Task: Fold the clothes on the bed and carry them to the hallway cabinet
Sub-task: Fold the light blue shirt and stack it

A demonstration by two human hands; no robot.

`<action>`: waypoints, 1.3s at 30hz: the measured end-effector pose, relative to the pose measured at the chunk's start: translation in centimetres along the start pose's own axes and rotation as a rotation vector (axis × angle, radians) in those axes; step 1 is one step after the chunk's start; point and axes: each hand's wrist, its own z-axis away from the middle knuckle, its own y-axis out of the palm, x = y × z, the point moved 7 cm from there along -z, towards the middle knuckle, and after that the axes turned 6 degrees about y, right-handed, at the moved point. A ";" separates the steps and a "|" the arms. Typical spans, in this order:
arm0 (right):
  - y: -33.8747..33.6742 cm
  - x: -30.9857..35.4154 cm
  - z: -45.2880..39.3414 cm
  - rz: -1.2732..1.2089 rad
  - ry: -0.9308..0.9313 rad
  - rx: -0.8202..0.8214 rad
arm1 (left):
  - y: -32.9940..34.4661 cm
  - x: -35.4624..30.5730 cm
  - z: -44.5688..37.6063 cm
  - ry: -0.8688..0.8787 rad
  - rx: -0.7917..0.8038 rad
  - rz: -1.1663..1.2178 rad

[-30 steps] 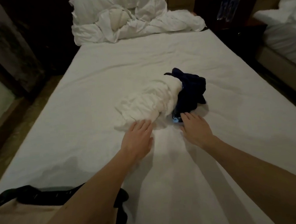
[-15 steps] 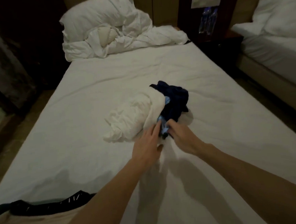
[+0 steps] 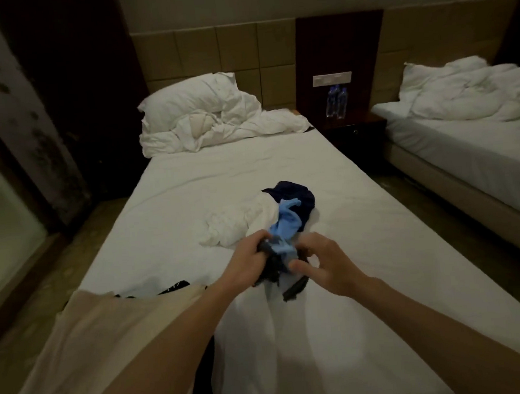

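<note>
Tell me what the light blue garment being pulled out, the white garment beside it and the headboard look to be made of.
Light blue garment: soft matte fabric, probably a knit; it bunches limply between the left hand and right hand.
White garment: thin matte cloth, finely creased, possibly cotton.
Headboard: beige square panels with seams, seemingly padded leatherette; uncertain.

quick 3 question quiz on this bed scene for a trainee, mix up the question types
1. True or false: both hands grip the light blue garment.
2. Which garment lies farthest up the bed? A) the white garment B) the dark navy garment C) a red one
3. Fill in: two ____ stand on the nightstand between the beds.

Key
1. True: the left hand and right hand both hold its near end.
2. B
3. Bottles
</note>
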 end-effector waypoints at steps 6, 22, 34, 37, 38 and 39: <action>4.2 -4.0 5.4 0.056 0.377 0.299 | -0.8 -5.2 5.0 -0.149 -0.006 0.420; 9.1 -7.8 9.6 -0.230 0.862 0.169 | 3.5 5.5 14.8 -0.645 0.766 -0.014; 11.6 -20.7 0.2 -0.060 0.851 0.036 | 8.0 15.9 2.5 -0.313 0.350 -0.315; 12.5 -23.0 -2.0 0.165 0.860 0.153 | 8.1 17.7 -0.9 -0.214 0.222 -0.308; 13.0 -23.6 -2.4 0.214 0.865 0.223 | 8.0 18.3 -1.8 -0.191 0.199 -0.312; 13.5 -24.1 -2.8 0.270 0.856 0.282 | 7.8 19.0 -2.7 -0.181 0.184 -0.330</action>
